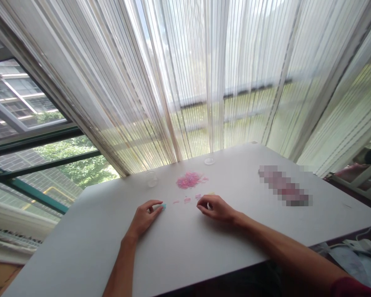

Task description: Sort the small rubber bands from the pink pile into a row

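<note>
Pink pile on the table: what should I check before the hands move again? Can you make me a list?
1. Pink pile on the table, uncovered by hands: ok.
2. Blue bit by the left hand, at its fingertips: ok.
3. Blue bit firmly gripped: cannot tell.
4. Right hand holding nothing: cannot tell, curled fingers hide it.
5. Yellow bit fully in view: not ok, the right hand partly hides it.
6. Clear dish apart from both hands: ok.
</note>
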Demonstrator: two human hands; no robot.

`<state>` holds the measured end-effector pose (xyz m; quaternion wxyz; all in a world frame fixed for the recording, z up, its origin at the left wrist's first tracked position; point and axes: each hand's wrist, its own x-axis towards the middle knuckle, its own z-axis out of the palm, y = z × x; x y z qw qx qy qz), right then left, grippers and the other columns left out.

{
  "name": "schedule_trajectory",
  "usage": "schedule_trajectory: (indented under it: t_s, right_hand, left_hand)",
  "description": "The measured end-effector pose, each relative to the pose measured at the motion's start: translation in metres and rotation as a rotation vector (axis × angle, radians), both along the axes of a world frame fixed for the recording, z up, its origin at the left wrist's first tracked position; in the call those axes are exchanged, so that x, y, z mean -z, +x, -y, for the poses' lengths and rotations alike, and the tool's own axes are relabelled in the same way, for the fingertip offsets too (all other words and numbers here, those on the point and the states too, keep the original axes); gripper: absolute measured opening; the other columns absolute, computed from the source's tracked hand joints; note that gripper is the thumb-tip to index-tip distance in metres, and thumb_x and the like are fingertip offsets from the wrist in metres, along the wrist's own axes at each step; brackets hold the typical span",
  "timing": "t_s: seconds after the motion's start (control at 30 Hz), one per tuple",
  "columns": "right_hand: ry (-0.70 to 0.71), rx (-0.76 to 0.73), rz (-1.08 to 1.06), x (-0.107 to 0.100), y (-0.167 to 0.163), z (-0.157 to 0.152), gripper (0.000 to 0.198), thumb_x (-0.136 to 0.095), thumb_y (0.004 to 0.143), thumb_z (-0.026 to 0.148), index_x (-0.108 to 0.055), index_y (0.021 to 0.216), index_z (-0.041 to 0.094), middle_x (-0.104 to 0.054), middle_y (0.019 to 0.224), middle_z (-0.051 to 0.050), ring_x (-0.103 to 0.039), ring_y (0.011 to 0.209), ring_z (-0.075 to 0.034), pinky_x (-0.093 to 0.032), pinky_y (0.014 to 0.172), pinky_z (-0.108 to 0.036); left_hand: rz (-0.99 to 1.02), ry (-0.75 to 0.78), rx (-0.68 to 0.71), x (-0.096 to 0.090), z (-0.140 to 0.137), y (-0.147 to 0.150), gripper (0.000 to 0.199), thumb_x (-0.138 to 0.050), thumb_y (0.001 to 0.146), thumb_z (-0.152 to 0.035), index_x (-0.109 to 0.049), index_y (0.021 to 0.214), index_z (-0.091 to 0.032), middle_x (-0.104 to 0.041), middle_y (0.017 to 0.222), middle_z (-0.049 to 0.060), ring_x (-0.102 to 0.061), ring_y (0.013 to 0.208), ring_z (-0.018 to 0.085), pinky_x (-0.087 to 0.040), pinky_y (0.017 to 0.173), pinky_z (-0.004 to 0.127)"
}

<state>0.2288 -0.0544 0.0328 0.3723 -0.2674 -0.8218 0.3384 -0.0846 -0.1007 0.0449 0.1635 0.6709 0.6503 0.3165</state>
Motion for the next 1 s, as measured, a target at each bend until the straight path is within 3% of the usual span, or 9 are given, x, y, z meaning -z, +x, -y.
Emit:
schedule_trajectory:
  t_s: [0.13,0.3,0.53,0.77,1.0]
  right_hand:
    - [-0.045,0.168,-0.078,-0.014,0.012,-0.013,0.021,-0.056,0.088,0.033,-0.067,0.083,0.016,-0.067,0.073,-0.003,-0.057,0.063,-0.012,-0.045,0.057,-0.023]
    - [-0.130,0.278,-0.003,-0.029,0.036,-0.050,0.028,-0.056,0.086,0.042,-0.068,0.084,0.016,-0.068,0.071,-0.002,-0.059,0.062,-0.013,-0.047,0.060,-0.025]
    - [-0.199,0.501,-0.019,-0.003,0.062,-0.091,0.028,-0.054,0.083,0.042,-0.067,0.081,0.017,-0.068,0.071,-0.002,-0.062,0.062,-0.016,-0.048,0.065,-0.028]
    - [-0.083,0.496,0.039,0.006,0.059,-0.082,0.027,-0.052,0.082,0.041,-0.067,0.080,0.018,-0.068,0.072,-0.002,-0.060,0.067,-0.017,-0.047,0.067,-0.029]
    - [-0.081,0.499,0.050,0.006,0.060,-0.082,0.028,-0.051,0.082,0.041,-0.068,0.080,0.018,-0.068,0.072,-0.002,-0.058,0.065,-0.016,-0.047,0.066,-0.028]
  left_hand:
    - [0.033,0.102,-0.066,0.000,-0.006,0.001,0.041,-0.058,0.080,-0.056,-0.074,0.093,-0.021,-0.072,0.090,0.004,-0.051,0.059,0.013,-0.048,0.059,0.024]
    - [0.040,0.111,-0.066,-0.019,-0.017,0.012,0.045,-0.055,0.081,-0.058,-0.073,0.095,-0.019,-0.072,0.080,0.003,-0.050,0.055,0.013,-0.046,0.056,0.024]
    - [-0.091,0.022,0.178,-0.050,-0.058,0.035,0.042,-0.050,0.087,-0.050,-0.071,0.104,-0.018,-0.074,0.092,0.006,-0.062,0.070,0.017,-0.051,0.064,0.026]
    - [-0.348,-0.112,0.250,-0.052,-0.113,0.046,0.036,-0.051,0.084,-0.028,-0.066,0.115,-0.018,-0.072,0.108,0.007,-0.066,0.088,0.019,-0.052,0.083,0.029]
    - [-0.436,-0.194,0.207,-0.040,-0.137,0.053,0.031,-0.058,0.080,-0.025,-0.069,0.109,-0.019,-0.074,0.099,0.007,-0.069,0.083,0.020,-0.053,0.073,0.026]
